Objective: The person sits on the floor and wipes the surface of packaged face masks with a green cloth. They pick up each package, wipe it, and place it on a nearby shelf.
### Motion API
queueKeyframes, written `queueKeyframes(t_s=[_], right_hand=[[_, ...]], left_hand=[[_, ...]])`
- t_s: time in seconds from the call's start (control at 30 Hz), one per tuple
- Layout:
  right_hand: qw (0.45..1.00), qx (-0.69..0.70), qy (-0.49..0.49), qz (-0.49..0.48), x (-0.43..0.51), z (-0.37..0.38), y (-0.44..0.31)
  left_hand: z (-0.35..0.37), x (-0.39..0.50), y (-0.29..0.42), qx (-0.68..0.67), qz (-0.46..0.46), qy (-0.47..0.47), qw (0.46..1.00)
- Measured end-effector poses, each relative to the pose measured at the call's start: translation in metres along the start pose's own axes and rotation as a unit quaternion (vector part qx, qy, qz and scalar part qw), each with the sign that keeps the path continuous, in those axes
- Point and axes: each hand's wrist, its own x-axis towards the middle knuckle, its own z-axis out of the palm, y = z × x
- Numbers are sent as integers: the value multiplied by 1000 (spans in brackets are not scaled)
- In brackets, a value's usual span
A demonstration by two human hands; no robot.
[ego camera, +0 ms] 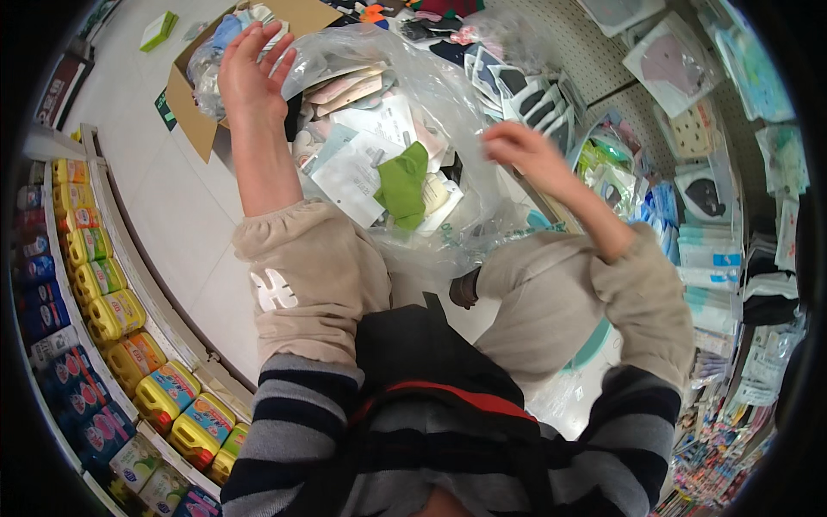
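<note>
A large clear plastic bag (446, 103) lies wide open before me, filled with paper cards, flat packets and a green cloth item (404, 184), perhaps a sock. My left hand (254, 71) is raised at the bag's upper left, palm up with the fingers apart, holding nothing; it overlaps the view of a cardboard box (194, 123). Over the bag's right side is my right hand (526, 152), blurred, its fingers partly bent; whether it pinches anything cannot be told. Packaged dark items (539, 103) stand in a row beyond it.
Shelves with yellow detergent jugs (116, 315) run along the left. On the right, a pegboard (585, 55) bears hanging packaged goods. Plastic-wrapped items and clothing lie beyond the bag. A green box (158, 31) rests on the tiled floor (152, 148). A teal plastic rim (589, 349) shows beside my leg.
</note>
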Motion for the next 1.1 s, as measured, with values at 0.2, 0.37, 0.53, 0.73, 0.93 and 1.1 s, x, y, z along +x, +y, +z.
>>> queueKeyframes(t_s=[0.2, 0.37, 0.53, 0.73, 0.93, 1.1], right_hand=[[966, -194, 102, 136, 161, 115, 94], [928, -267, 228, 126, 232, 131, 122], [891, -411, 171, 83, 250, 135, 115], [940, -242, 239, -27, 225, 117, 69], [917, 176, 309, -180, 157, 87, -30], [846, 285, 270, -361, 121, 77, -85]], left_hand=[[-14, 12, 0, -23, 3, 24, 999], [-8, 21, -3, -19, 6, -23, 1000], [3, 23, -4, -15, -3, -22, 1000], [2, 21, -1, -21, -23, -26, 999], [12, 15, -15, 142, -39, -19, 989], [6, 7, -18, 162, -167, -160, 959]])
